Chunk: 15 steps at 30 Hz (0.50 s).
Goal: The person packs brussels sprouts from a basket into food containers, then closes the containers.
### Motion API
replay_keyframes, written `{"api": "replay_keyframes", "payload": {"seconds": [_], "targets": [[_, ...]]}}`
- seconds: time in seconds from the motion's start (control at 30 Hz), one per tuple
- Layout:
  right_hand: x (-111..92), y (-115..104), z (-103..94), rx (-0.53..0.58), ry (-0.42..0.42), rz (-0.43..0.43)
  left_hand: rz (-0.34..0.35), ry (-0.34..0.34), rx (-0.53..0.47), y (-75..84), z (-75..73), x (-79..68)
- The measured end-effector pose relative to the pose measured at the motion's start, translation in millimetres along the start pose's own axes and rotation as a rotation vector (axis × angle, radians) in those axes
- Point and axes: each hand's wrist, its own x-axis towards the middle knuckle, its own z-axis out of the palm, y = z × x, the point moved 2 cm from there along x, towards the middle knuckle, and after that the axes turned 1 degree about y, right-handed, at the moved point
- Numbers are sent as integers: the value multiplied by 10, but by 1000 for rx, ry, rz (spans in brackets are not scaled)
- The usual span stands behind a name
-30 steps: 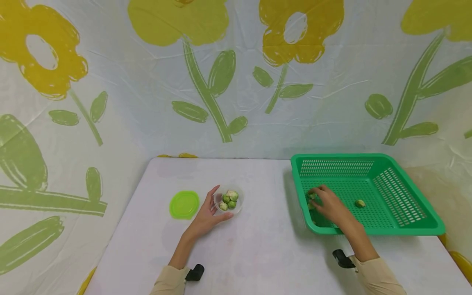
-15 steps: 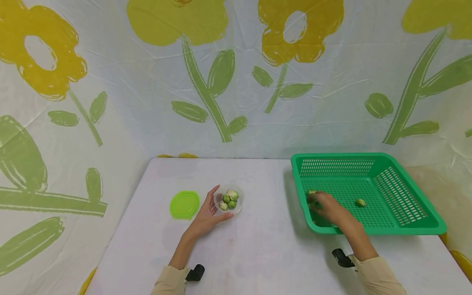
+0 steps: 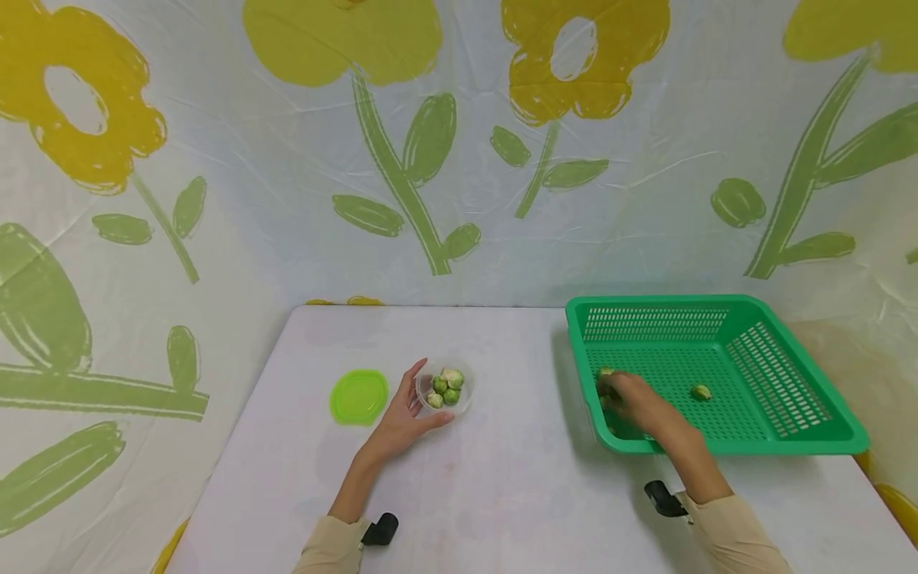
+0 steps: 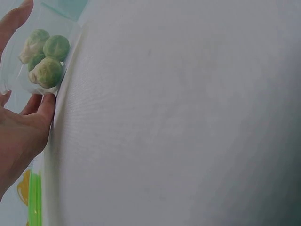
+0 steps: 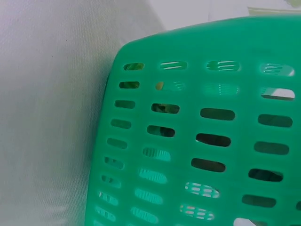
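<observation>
sprouts (image 3: pixel 451 395) sat in the clear tub (image 3: pixel 467 402), my left hand (image 3: pixel 403 424) curled round it; picking looked under way, right hand (image 3: pixel 638 402) low in the green basket (image 3: pixel 717 302) by another sprout (image 3: pixel 606 371), grip and opening hidden, a sure pinch seemingly needed next.

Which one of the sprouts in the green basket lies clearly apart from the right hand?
The lone sprout near the middle of the green basket's floor. The other sprout that shows clearly is by the left wall, beside the right hand.
</observation>
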Motion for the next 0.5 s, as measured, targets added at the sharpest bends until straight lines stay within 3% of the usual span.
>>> {"api": "replay_keyframes", "payload": {"seconds": [0.17, 0.5], "targets": [[-16, -15, -10, -6, 35, -11, -3, -1, 8, -2, 2, -6], [-36, -85, -92, -44, 217, -73, -10, 0, 13, 25, 1, -15]]}}
